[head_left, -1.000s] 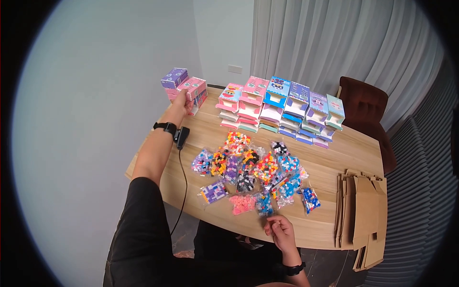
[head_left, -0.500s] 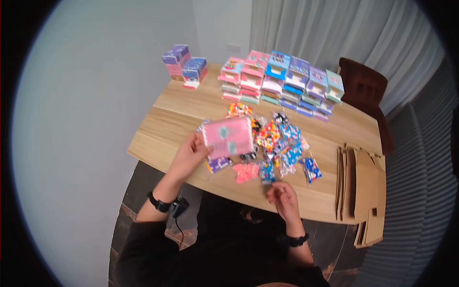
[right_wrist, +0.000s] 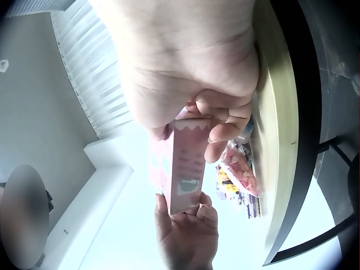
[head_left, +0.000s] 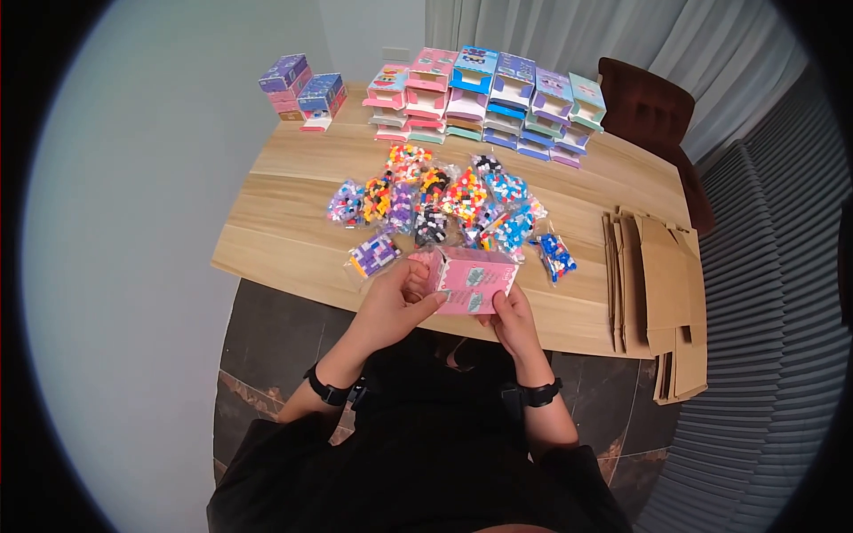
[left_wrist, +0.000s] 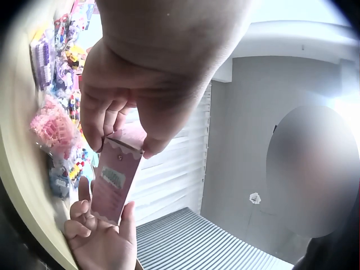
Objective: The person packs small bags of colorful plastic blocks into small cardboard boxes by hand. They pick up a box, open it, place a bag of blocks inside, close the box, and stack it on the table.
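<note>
A pink carton box (head_left: 469, 280) is held lying sideways above the near table edge. My left hand (head_left: 402, 295) grips its left end, fingers curled round it. My right hand (head_left: 508, 318) holds its right end from below. In the left wrist view the pink box (left_wrist: 118, 179) runs from my left hand (left_wrist: 121, 121) down to the right hand (left_wrist: 101, 239). The right wrist view shows the same box (right_wrist: 183, 169) between my right hand (right_wrist: 208, 121) and the left hand (right_wrist: 185, 228). Several bags of coloured beads (head_left: 444, 204) lie just beyond the box.
Stacks of coloured open boxes (head_left: 484, 93) line the far side of the wooden table (head_left: 284, 204). A small stack of closed boxes (head_left: 298, 89) stands at the far left corner. Flat brown cardboard sheets (head_left: 657, 293) lie at the right edge. A dark chair (head_left: 644, 102) stands behind.
My left hand took a pink box from the far left stack and brought it to the near edge. My right hand rose from the table edge and took hold of its other end.
</note>
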Tool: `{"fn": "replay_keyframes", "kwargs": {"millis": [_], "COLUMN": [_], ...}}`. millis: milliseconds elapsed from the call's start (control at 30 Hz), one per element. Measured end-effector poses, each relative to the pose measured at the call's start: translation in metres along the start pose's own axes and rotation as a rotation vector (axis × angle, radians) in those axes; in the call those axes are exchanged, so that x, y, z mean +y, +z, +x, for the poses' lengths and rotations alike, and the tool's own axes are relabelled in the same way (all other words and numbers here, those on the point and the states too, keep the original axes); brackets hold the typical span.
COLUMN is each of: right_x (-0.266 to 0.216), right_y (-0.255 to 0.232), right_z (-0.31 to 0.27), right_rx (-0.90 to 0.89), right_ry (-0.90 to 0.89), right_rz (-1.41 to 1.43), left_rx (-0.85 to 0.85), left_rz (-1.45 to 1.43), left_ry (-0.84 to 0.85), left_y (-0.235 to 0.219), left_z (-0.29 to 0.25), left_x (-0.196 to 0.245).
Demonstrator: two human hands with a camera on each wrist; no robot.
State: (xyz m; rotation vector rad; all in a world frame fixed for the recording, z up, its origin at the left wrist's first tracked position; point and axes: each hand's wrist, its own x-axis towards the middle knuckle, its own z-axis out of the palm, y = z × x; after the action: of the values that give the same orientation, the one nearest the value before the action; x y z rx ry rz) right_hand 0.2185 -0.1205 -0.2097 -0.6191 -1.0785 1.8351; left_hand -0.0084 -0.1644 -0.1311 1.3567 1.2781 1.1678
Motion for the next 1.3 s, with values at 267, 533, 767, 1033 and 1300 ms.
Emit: {"fn": "replay_keyframes", "kwargs": {"millis": [267, 533, 767, 1033, 1300], "right_x": [0.002, 0.004, 0.005, 0.005, 0.001], "right_y": [0.002, -0.004, -0.003, -0.006, -0.006], "right_z": [0.006, 0.009, 0.008, 0.008, 0.008], "right_rx": [0.017, 0.042, 0.072, 0.064, 0.034], "right_ry": [-0.018, -0.016, -0.037, -0.001, 0.005], "right_rz": [0.088, 0.188, 0.115, 0.245, 0.301], "left_rx": [0.056, 0.021, -0.025, 0.073, 0.157], "left_rz": [0.093, 0.044, 0.202, -0.006, 0.339], "left_ry": [0.049, 0.012, 0.001, 0.006, 0.336], "left_y": [0.009, 0.012, 0.007, 0.007, 0.012], "left_z": [-0.001, 0.002, 0.004, 0.003, 0.006], "left_x": [0.001, -0.016, 0.006, -0.008, -0.004]}}
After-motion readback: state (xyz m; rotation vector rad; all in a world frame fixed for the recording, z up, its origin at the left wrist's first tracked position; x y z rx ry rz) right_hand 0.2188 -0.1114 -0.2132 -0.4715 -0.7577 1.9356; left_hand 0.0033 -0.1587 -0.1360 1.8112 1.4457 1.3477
